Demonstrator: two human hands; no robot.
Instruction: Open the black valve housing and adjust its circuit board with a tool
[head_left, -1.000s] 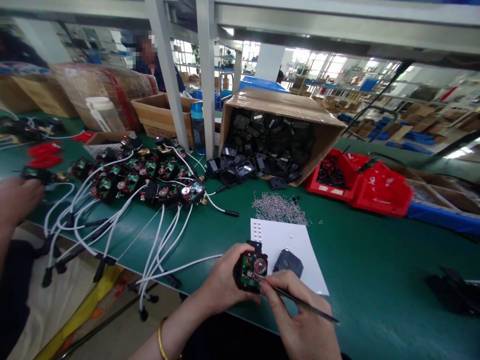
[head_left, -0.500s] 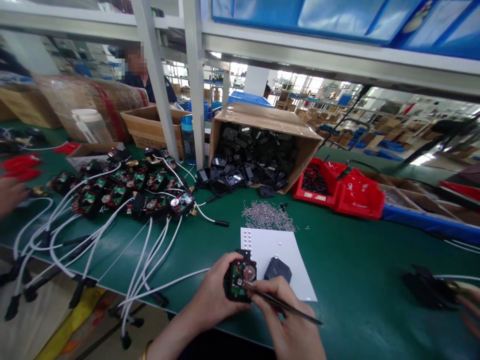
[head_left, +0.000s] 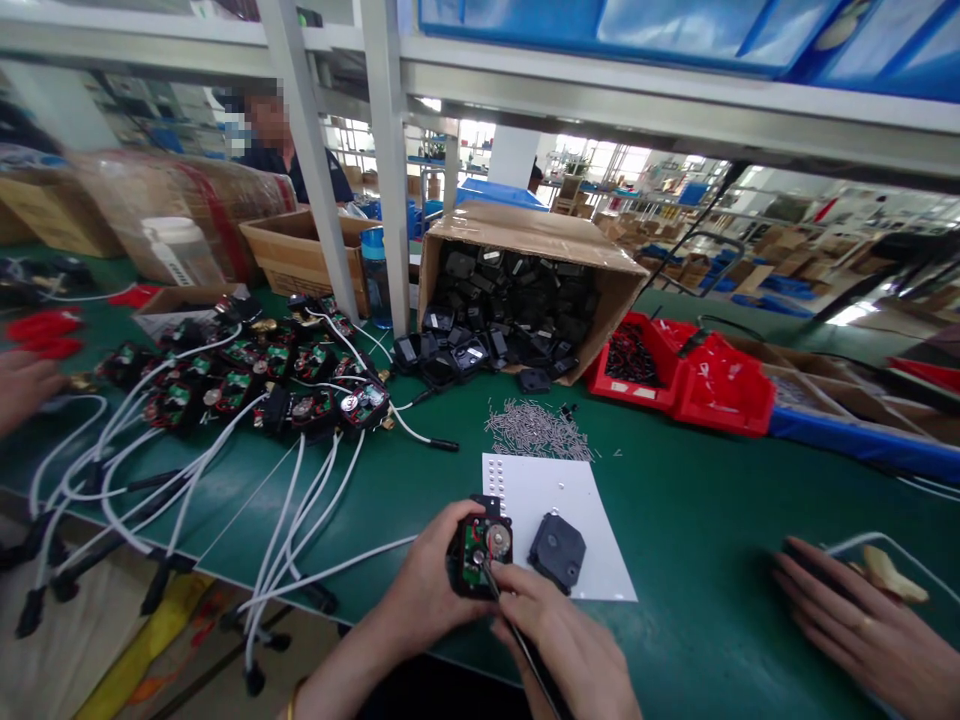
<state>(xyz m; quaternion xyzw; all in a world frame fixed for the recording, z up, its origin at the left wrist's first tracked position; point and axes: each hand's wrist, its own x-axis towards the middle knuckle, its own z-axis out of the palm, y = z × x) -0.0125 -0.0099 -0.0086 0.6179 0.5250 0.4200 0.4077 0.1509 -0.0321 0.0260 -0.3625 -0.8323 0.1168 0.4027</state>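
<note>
Green table (head_left: 697, 500) with two side-by-side red bins (head_left: 720, 415), plus one dark cover (head_left: 556, 552) on white paper (head_left: 606, 560). Left fingers (head_left: 459, 512) gripping one open housing (head_left: 471, 545), right fingers (head_left: 511, 582) pinching one skinny tool (head_left: 529, 652)

Nothing legible, dark lettering (head_left: 180, 271) on white bottle (head_left: 177, 240), blurred, pale labels (head_left: 491, 256) on black housings (head_left: 517, 295) and red bin (head_left: 636, 393), too small to read

One white sheet (head_left: 604, 562) carries one dark cover (head_left: 557, 552). One opened unit (head_left: 472, 545) is at the sheet's left. One carton (head_left: 532, 225) and two red bins (head_left: 628, 392) stand beyond the sheet.
</note>
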